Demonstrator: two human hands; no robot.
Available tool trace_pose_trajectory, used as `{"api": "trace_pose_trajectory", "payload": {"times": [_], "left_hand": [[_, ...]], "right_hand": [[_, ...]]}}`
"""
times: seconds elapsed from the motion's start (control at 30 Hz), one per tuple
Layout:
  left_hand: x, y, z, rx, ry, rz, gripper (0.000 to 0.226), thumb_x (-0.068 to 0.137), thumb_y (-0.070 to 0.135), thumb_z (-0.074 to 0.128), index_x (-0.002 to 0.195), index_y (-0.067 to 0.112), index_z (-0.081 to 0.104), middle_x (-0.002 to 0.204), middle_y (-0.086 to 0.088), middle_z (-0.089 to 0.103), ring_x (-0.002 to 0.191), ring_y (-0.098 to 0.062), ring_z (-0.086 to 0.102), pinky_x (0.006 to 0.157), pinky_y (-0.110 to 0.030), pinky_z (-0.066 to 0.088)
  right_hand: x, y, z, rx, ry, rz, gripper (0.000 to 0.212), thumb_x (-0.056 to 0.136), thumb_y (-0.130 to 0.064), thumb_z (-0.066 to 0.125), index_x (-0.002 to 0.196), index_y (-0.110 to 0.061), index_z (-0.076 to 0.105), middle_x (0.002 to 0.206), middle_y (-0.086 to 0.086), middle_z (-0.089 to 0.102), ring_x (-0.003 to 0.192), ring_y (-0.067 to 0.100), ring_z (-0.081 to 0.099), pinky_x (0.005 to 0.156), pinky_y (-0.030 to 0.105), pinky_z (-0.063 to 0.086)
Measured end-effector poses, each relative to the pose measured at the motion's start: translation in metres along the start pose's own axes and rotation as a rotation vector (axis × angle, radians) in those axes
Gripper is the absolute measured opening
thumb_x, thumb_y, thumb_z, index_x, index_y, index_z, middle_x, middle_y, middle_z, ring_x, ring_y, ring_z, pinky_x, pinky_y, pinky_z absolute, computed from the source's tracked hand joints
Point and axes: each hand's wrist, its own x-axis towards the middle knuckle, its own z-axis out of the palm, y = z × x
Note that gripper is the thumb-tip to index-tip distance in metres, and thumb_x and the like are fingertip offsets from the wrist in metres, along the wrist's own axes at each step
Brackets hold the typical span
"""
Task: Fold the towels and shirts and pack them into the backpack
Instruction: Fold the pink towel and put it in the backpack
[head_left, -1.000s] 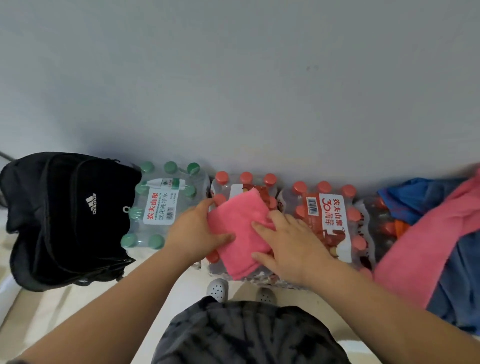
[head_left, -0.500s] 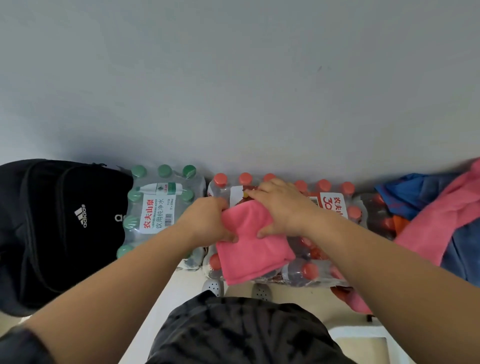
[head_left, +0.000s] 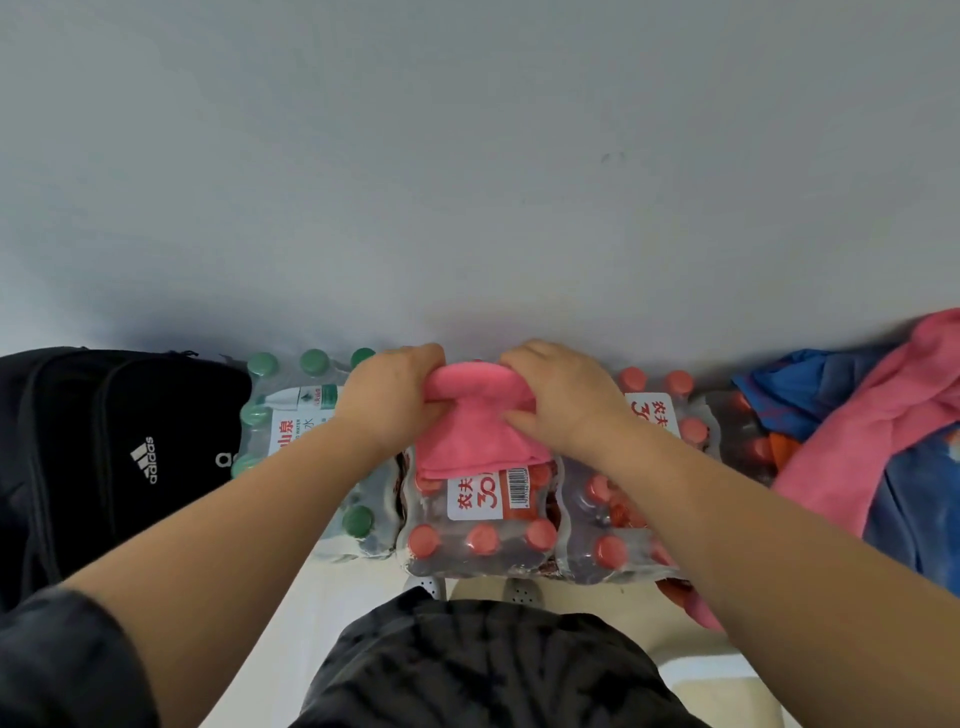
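A small pink towel (head_left: 478, 431) lies folded on a shrink-wrapped pack of red-capped bottles (head_left: 478, 540). My left hand (head_left: 395, 400) grips its far left corner, fingers curled into the cloth. My right hand (head_left: 561, 400) pinches the far right corner. Between the hands the far edge bulges upward. A black backpack (head_left: 114, 457) with a white logo sits at the left against the wall. At the right lies a heap of unfolded laundry: a large pink towel (head_left: 852, 447) over blue garments (head_left: 810, 384).
A pack of green-capped bottles (head_left: 291, 410) stands between the backpack and the red-capped packs. More red-capped bottles (head_left: 660, 410) run to the right. A grey wall (head_left: 467, 182) rises directly behind. My grey shoes (head_left: 431, 587) show below the packs on pale floor.
Both hands have moved from the towel's near and middle part to its far corners and gathered them. The towel now lies farther back, uncovering the label of the pack beneath.
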Motion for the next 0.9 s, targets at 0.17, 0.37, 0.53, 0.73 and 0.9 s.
{"api": "trace_pose_trajectory", "payload": {"times": [0.17, 0.37, 0.53, 0.73, 0.9], "left_hand": [[-0.044, -0.007, 0.014, 0.030, 0.107, 0.269, 0.061, 0.080, 0.058, 0.057, 0.128, 0.020, 0.061, 0.125, -0.005, 0.067, 0.112, -0.028, 0.062, 0.097, -0.044, 0.050], [-0.094, -0.010, 0.042, 0.224, -0.139, 0.263, 0.083, 0.093, 0.074, 0.020, 0.160, 0.028, 0.004, 0.168, 0.002, -0.002, 0.154, -0.021, -0.003, 0.123, -0.056, 0.009], [-0.103, -0.005, 0.054, 0.239, -0.198, 0.203, 0.088, 0.092, 0.079, 0.011, 0.158, 0.026, -0.014, 0.164, 0.005, -0.024, 0.151, -0.018, -0.022, 0.121, -0.061, 0.003], [-0.087, 0.015, 0.038, 0.135, -0.097, 0.121, 0.076, 0.095, 0.070, 0.007, 0.159, 0.030, 0.014, 0.167, 0.001, 0.008, 0.154, -0.022, 0.006, 0.122, -0.058, 0.002], [-0.040, 0.040, 0.037, 0.107, -0.093, -0.008, 0.064, 0.101, 0.057, 0.009, 0.159, 0.032, 0.001, 0.168, 0.003, -0.002, 0.154, -0.022, -0.004, 0.119, -0.057, -0.007]], "right_hand": [[-0.056, 0.003, 0.018, -0.042, 0.004, -0.155, 0.072, 0.094, -0.062, 0.045, 0.154, -0.023, 0.037, 0.159, -0.002, 0.038, 0.147, 0.017, 0.033, 0.119, 0.039, 0.026], [-0.083, 0.010, 0.045, -0.096, -0.160, -0.145, 0.078, 0.100, -0.069, 0.022, 0.160, -0.027, -0.004, 0.166, -0.009, -0.012, 0.152, 0.010, -0.017, 0.125, 0.039, -0.001], [-0.089, 0.004, 0.054, -0.095, -0.225, -0.125, 0.085, 0.098, -0.072, 0.020, 0.157, -0.024, -0.019, 0.162, -0.009, -0.031, 0.147, 0.010, -0.034, 0.124, 0.040, -0.010], [-0.082, 0.012, 0.049, -0.036, -0.212, -0.133, 0.079, 0.097, -0.071, 0.018, 0.159, -0.031, -0.009, 0.164, -0.015, -0.021, 0.148, 0.003, -0.027, 0.125, 0.039, -0.006], [-0.080, 0.019, 0.041, -0.015, -0.211, -0.190, 0.076, 0.098, -0.069, 0.023, 0.159, -0.032, -0.005, 0.164, -0.017, -0.016, 0.148, -0.001, -0.025, 0.123, 0.032, -0.009]]}}
